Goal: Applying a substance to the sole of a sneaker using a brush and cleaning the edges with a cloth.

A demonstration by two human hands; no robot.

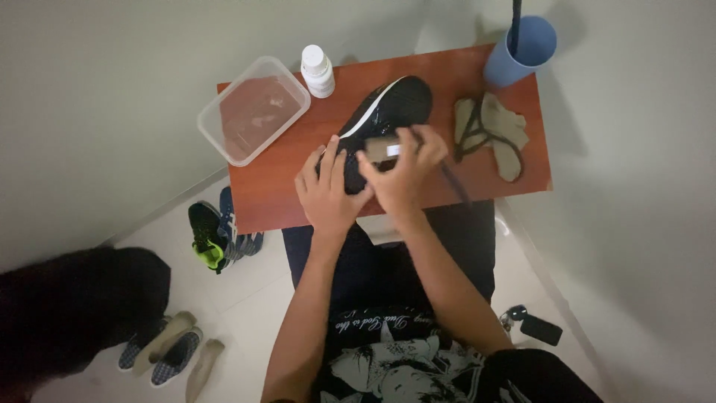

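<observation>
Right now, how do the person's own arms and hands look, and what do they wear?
Both forearms are bare, with no sleeves over them. The left hand and the right hand wear no gloves; no watch, ring or band shows in this dim view.

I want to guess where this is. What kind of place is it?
Probably a home corner used for shoe cleaning: a small reddish wooden table against a plain wall, spare sneakers on the pale tiled floor.

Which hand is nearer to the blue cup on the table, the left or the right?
Right. The right hand lies over the black shoe, below-left of the blue cup; the left hand grips the shoe's heel end, farther away.
</observation>
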